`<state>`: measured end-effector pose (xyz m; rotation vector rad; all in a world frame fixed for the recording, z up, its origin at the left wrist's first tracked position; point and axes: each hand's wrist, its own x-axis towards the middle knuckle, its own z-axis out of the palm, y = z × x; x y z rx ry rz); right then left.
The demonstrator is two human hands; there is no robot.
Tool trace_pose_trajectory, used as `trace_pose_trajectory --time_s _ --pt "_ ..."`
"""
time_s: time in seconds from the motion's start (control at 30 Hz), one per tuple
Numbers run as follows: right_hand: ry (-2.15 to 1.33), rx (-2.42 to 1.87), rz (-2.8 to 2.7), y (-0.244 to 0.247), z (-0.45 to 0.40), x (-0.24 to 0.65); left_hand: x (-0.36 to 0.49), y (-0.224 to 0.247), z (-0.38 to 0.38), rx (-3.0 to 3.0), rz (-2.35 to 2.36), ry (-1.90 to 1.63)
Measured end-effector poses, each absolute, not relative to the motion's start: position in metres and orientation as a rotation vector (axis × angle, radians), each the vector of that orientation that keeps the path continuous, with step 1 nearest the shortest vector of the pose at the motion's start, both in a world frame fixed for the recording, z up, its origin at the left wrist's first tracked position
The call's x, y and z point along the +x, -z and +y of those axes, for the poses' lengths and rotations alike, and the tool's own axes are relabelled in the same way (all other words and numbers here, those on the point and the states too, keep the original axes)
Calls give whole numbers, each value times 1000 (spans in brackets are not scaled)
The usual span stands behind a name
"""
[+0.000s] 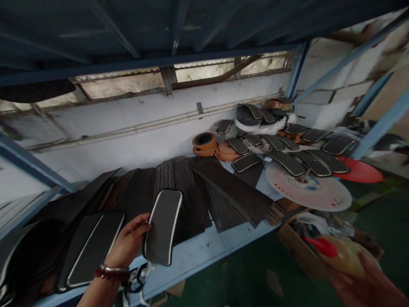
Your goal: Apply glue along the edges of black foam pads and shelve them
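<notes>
My left hand [128,241], with bracelets at the wrist, is closed on the left edge of a dark, rounded rectangular pad [162,228]. A white line runs along the pad's border, and it is held tilted up over the front of the shelf. At the lower right, my right hand [367,277] is wrapped round a yellowish squeeze bottle [347,258] with a red nozzle [321,246] pointing left. That hand is blurred and partly cut off by the frame edge. Another white-edged dark pad [96,247] lies just left of my left hand.
Stacks of dark flat sheets [137,192] cover the blue shelf [198,256]. Farther right, several similar pads [286,162] rest on orange rings [204,145] and a pale disc [309,198]. A cardboard box [300,251] stands below; blue posts [383,123] frame the shelf.
</notes>
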<state>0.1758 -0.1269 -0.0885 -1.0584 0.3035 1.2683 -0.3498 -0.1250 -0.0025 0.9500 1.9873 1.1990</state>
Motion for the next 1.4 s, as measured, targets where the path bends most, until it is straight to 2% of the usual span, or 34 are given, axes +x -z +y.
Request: trace_pose_trajectory --time_s 0.07,0.17,0.37,0.6,1.03,1.4 --pt "-1271 -974 129 44 -114 155 -308 -6 -116 1005 1591 -1096" --pt "-1283 -804 -223 -12 -99 131 -257 -20 -108 1009 1278 -849" --pt "-1171 -670 -832 -60 -95 125 -210 -43 -95 1150 1037 -433" --pt "-1133 -741 -972 -77 -99 134 -200 -45 -81 1245 1005 -305" --pt "-1115 -753 -1012 -74 -98 140 -193 -36 -68 1276 1002 -248" --pt "-1068 -840 -1409 -87 -92 149 -171 -39 -61 1350 989 -250"
